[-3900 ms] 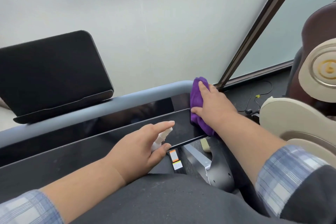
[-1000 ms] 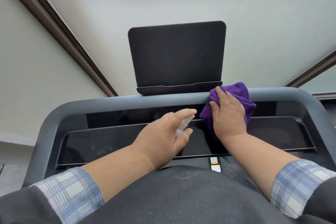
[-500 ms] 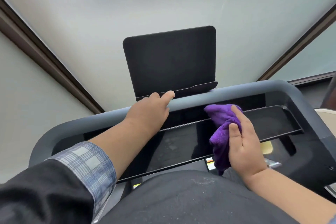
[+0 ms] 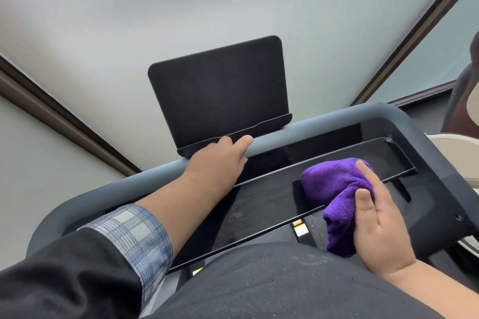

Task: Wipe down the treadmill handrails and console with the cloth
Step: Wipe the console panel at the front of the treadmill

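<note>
The treadmill's grey handrail (image 4: 324, 124) curves round a glossy black console (image 4: 259, 204). My right hand (image 4: 381, 228) grips a bunched purple cloth (image 4: 334, 181) over the console's right half, thumb on top, and the cloth's upper end touches the panel. My left hand (image 4: 217, 160) lies over the front rail just below the black tablet holder (image 4: 220, 90), with its fingertips at the holder's ledge. The fingers are hidden behind the back of the hand. No spray bottle shows.
Frosted glass with dark brown frames stands behind the treadmill. A brown and cream chair (image 4: 464, 101) is close on the right. An orange and yellow warning sticker (image 4: 300, 228) sits under the console's near edge.
My left hand has gone from the console up to the front rail, and the white spray bottle it held no longer shows. My right hand has drawn the cloth back from the rail and turned it over.
</note>
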